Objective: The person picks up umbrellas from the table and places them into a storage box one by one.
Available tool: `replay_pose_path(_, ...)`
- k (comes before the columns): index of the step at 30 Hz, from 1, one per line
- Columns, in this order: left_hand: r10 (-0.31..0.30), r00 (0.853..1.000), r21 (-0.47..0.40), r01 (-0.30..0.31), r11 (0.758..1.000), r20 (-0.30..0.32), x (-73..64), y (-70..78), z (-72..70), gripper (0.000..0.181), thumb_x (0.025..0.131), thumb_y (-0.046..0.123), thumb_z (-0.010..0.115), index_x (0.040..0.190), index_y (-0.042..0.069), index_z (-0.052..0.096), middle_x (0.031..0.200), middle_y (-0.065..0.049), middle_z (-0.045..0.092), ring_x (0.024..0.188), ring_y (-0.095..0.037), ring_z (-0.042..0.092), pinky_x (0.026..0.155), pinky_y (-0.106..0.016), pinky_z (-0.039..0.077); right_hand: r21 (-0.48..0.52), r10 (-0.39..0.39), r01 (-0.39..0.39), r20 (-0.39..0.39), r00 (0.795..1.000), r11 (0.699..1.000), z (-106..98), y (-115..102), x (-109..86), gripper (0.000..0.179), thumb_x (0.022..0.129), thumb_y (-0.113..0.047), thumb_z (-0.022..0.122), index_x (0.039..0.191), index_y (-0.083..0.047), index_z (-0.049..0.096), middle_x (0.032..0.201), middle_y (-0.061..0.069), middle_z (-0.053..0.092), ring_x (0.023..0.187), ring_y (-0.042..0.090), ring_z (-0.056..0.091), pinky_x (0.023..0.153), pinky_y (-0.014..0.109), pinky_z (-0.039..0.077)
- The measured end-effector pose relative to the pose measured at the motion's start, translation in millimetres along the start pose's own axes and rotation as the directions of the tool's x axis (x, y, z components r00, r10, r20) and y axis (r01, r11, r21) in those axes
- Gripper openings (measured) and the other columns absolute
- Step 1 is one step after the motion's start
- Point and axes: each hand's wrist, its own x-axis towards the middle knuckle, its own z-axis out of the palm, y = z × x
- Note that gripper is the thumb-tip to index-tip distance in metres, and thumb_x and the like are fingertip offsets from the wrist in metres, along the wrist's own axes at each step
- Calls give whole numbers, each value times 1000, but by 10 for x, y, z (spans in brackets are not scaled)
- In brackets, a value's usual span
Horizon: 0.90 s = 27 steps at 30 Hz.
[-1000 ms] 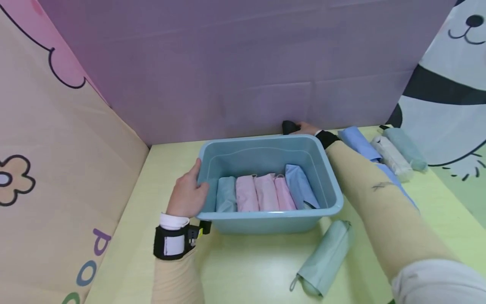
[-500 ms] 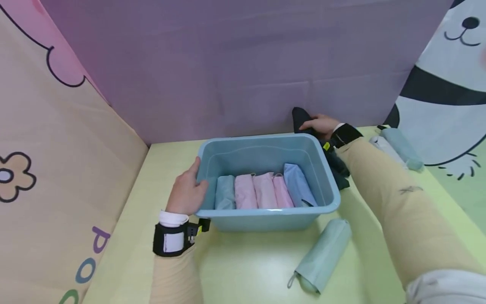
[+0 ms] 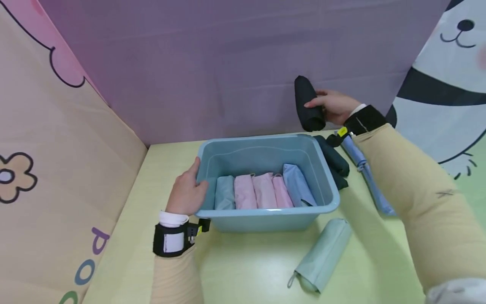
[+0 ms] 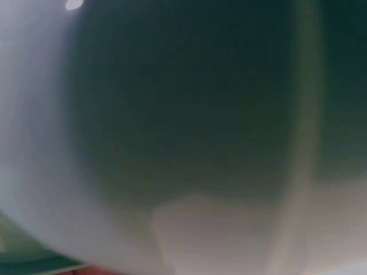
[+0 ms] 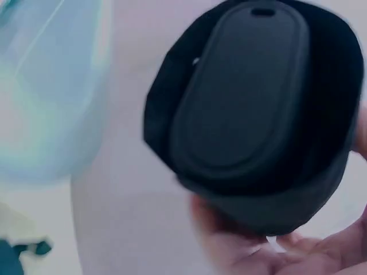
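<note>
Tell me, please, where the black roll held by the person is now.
In the head view, the black roll is in the right hand, before the purple backdrop and above the far right corner of the blue tub.

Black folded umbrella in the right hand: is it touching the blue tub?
Apart. The right wrist view shows the black folded umbrella and the blue tub with backdrop plainly visible between them.

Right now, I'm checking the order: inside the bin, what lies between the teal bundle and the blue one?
Three pink bundles sit between the teal bundle and the blue bundle in the bin; the head view shows this.
</note>
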Motion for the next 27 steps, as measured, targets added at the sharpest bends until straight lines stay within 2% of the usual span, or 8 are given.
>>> replay_pose_path(4, -2, 1000, 4, 2, 1000, -5, 28, -12, 18, 67, 90, 17, 44, 152, 4, 22, 147, -19, 38, 108, -32, 55, 81, -49, 46, 19, -28, 27, 43, 999, 999, 197, -191, -186, 92, 94, -17, 62, 154, -30, -7, 157, 10, 16, 136, 26, 33, 104, 38, 36)
replay_pose_path(7, 0, 1000, 8, 0, 1000, -6, 48, -12, 26, 67, 90, 17, 44, 151, 4, 22, 148, -19, 37, 110, -33, 54, 82, -49, 45, 26, -43, 41, 73, 996, 999, 409, -264, -285, 93, 94, -14, 61, 153, -33, -9, 156, 10, 17, 137, 27, 32, 107, 42, 32)
replay_pose_path(11, 6, 1000, 6, -6, 1000, -4, 67, -4, 40, 66, 91, 15, 45, 151, 3, 22, 148, -19, 37, 110, -33, 54, 83, -50, 45, 40, -50, 46, 110, 993, 998, 756, -301, -386, 97, 93, -8, 60, 151, -36, -13, 154, 12, 20, 134, 27, 37, 105, 44, 34)
replay_pose_path(14, 6, 1000, 7, -6, 1000, -6, 76, 5, 53, 66, 91, 15, 46, 151, 3, 23, 147, -20, 38, 108, -34, 55, 83, -50, 45, 13, -41, 39, 147, 988, 999, 1053, -296, -449, 101, 91, -5, 62, 150, -38, -12, 150, 14, 27, 128, 30, 45, 101, 46, 39)
replay_pose_path(19, 11, 1000, 8, -11, 1000, -9, 94, 36, 53, 66, 91, 16, 46, 151, 4, 23, 146, -20, 40, 101, -33, 56, 78, -47, 46, -55, -19, 33, 241, 970, 998, 1525, -188, -501, 103, 86, -5, 68, 150, -39, -6, 144, 15, 31, 118, 34, 52, 94, 50, 43)
replay_pose_path(21, 10, 1000, 9, -10, 1000, -7, 98, 53, 47, 66, 91, 17, 46, 152, 4, 22, 146, -19, 39, 87, -31, 59, 69, -43, 46, -88, -8, 34, 279, 960, 996, 1682, -106, -483, 102, 85, -6, 70, 149, -40, -2, 142, 14, 31, 116, 35, 53, 90, 51, 45)
replay_pose_path(24, 5, 1000, 13, -5, 1000, -4, 92, 57, 43, 65, 92, 18, 46, 152, 4, 22, 148, -18, 37, 77, -30, 57, 60, -37, 43, -145, 21, 28, 325, 945, 989, 1885, 38, -423, 98, 83, -9, 72, 147, -38, 4, 139, 15, 34, 113, 35, 55, 85, 51, 49)
replay_pose_path(27, -5, 1000, 18, 4, 1000, 4, 81, 48, 44, 65, 94, 19, 46, 152, 5, 22, 150, -17, 34, 77, -31, 57, 58, -35, 42, -184, 66, 2, 361, 930, 983, 2028, 188, -350, 94, 83, -11, 73, 145, -33, 6, 136, 17, 35, 109, 36, 57, 81, 49, 51)
